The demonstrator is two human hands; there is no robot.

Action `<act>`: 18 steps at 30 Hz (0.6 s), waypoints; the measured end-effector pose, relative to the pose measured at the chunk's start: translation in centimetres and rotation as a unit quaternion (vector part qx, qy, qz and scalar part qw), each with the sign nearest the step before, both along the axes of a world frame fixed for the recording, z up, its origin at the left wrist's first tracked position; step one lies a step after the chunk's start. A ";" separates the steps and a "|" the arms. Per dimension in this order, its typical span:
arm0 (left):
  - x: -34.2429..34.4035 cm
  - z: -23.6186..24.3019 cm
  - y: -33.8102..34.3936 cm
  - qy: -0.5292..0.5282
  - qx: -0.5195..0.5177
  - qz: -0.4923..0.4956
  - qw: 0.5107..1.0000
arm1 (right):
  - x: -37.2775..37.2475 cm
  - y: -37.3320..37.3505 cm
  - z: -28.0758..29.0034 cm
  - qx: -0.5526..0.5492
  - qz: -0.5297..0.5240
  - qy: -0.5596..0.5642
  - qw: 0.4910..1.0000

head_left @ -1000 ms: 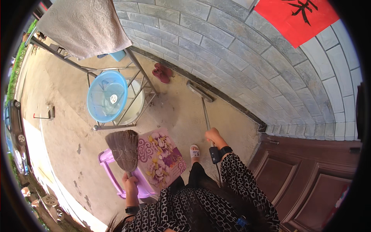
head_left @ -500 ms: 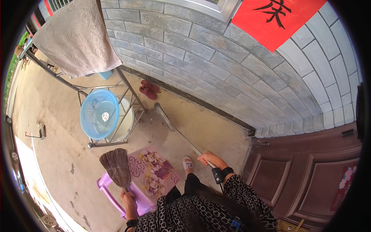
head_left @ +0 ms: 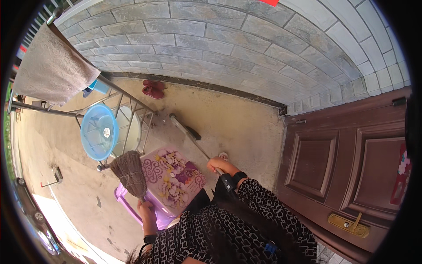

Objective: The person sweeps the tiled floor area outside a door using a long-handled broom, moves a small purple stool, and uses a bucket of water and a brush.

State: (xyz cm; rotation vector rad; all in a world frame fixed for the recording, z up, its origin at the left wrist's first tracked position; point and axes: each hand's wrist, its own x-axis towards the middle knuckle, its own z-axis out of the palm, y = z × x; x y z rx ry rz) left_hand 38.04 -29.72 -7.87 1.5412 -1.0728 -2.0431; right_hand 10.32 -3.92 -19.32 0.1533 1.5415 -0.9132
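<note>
My left hand (head_left: 146,212), at lower left, is closed round the short handle of a broom (head_left: 130,174). The broom's brown bristle head points up and away from me, beside a purple plastic bin (head_left: 165,216) with a floral-printed top (head_left: 171,176). My right hand (head_left: 220,164) grips a long metal pole (head_left: 193,141) that slants away to the left, close to the ground. A grey-and-black head (head_left: 192,132) is at its far end; seen nearly edge-on, its kind cannot be told.
A metal stand (head_left: 143,105) at left holds a blue basin (head_left: 99,132), a pale basin (head_left: 130,127) and a draped towel (head_left: 55,66). Red shoes (head_left: 153,89) stand by the grey brick wall (head_left: 198,42). A brown door (head_left: 316,163) is at right. A parked car (head_left: 33,200) shows at far left.
The view has shifted, bringing more of the door in. The pole's head has turned, showing a black part. Both hands keep their grips.
</note>
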 end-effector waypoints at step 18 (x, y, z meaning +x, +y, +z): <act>-18.4 -1.7 7.2 -0.055 -0.077 -0.056 0.994 | -6.1 18.9 -3.9 -0.121 -0.236 -0.182 0.947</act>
